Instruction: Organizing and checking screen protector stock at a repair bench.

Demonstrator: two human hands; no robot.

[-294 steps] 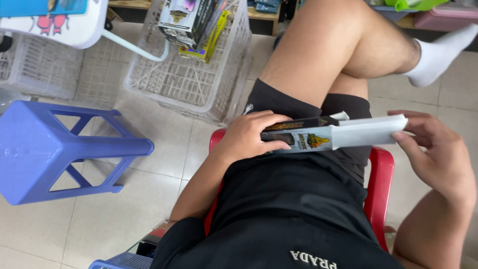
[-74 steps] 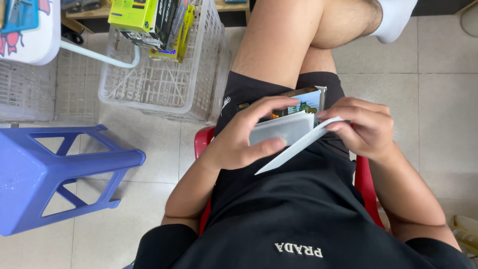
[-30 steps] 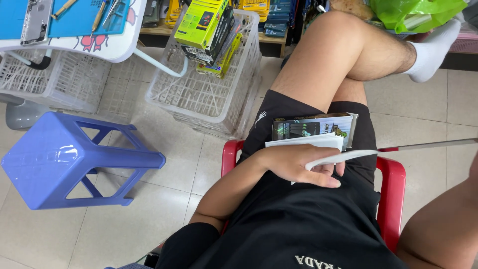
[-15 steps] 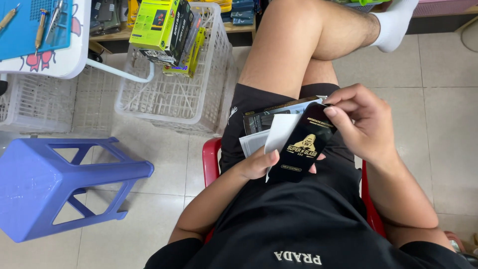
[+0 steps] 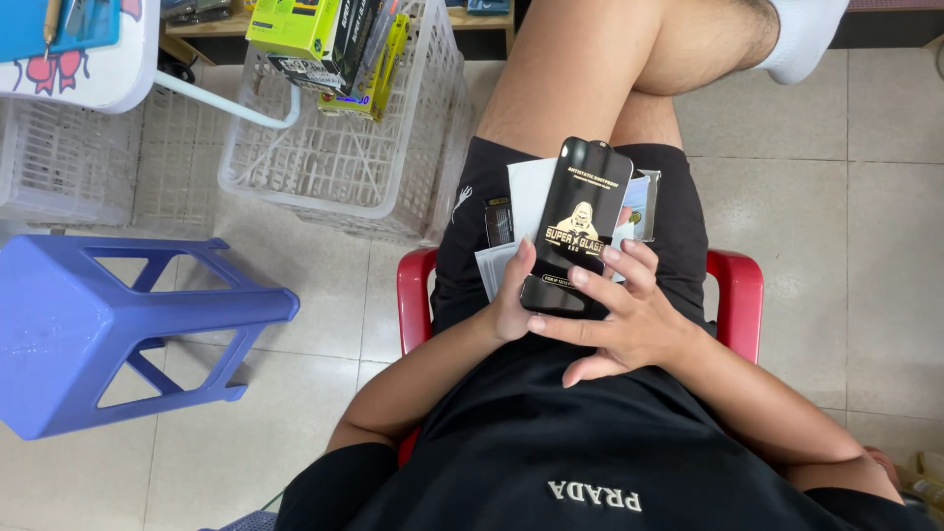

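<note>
While the person sits on a red chair (image 5: pixel 733 295) with one leg crossed, both hands hold a black glass sheet (image 5: pixel 577 228) upright over the lap. The left hand (image 5: pixel 513 300) props its lower left edge with thumb and palm, clenched on it; the right hand (image 5: pixel 624 320) wraps the lower end from the right, its fingers (image 5: pixel 575 280) lying across the dark face. So each grip is grasping the sheet, neither one released. By the look of it, the sheet is already out of its wrapping: a white sleeve (image 5: pixel 526 192) and a printed card (image 5: pixel 644 202) lie loose on the thigh beneath it, touching the black shorts (image 5: pixel 472 226). What is left, I judge, is anything done with the sheet itself, which is clear of any phone in view.

Around: a blue stool (image 5: pixel 108 334) stands on the tiled floor (image 5: pixel 836 197) to the left, well apart from the hands. A white basket (image 5: pixel 344 147) with green and black boxes (image 5: pixel 315 34) stands just beyond the knee. The raised leg (image 5: pixel 610 59) lies between hands and basket.
</note>
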